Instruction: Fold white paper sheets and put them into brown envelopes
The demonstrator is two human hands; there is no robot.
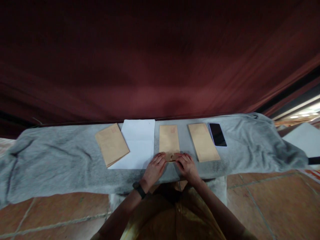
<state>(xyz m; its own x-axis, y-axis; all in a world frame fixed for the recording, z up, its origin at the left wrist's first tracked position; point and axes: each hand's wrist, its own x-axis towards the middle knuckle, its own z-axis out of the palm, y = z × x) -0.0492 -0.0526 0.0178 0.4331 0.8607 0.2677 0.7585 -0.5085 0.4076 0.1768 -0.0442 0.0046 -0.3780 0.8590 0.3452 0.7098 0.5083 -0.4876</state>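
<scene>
A tan paper envelope (169, 138) lies upright in front of me, with a small reddish print near its top right corner. My left hand (156, 165) has its fingers closed on the near left corner of this envelope. At the near right corner, my right hand (187, 166) pinches the same envelope. Between the hands the near end looks folded over, like a flap, with a small dark notch in it. My thumbs are mostly hidden. A dark watch (139, 190) is on my left wrist.
Left of my hands, white paper sheets (140, 143) lie partly under a stack of tan envelopes (112, 144). To the right are more tan envelopes (203, 142) and a phone (217, 135). A grey cloth (62, 160) covers the narrow table; a dark red curtain (155, 66) hangs behind.
</scene>
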